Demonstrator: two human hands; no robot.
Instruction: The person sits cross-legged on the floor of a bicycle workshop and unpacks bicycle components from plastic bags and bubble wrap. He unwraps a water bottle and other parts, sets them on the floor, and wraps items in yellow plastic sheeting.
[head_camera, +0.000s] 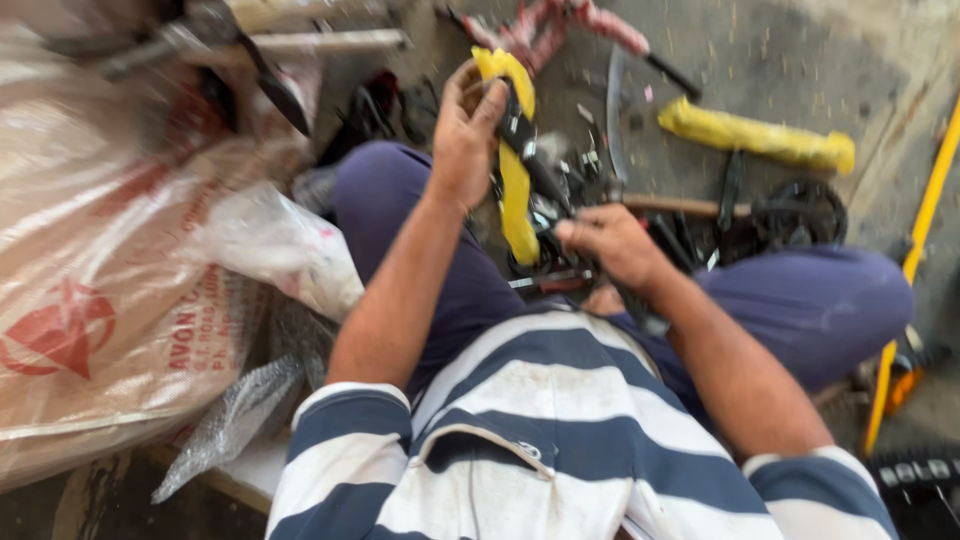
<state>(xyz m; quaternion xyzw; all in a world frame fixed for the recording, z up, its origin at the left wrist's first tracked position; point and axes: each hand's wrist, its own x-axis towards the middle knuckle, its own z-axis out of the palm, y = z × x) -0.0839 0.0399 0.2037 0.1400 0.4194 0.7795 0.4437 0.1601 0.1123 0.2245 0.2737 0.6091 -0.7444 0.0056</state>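
My left hand (465, 135) grips the top of a curved part wrapped in yellow plastic (515, 190), held upright between my knees. A black bracket or strap (522, 135) runs across the yellow part just right of my fingers. My right hand (610, 243) is closed around a dark tool or metal piece lower down, next to the bottom of the yellow part. The image is blurred, so what exactly the right hand holds is unclear.
A large woven sack with red print (100, 290) and clear plastic wrap (270, 245) lie at the left. On the concrete floor ahead lie another yellow-wrapped piece (755, 135), a red-wrapped part (560, 25), a black chainwheel (800, 210) and a yellow bar (920, 230).
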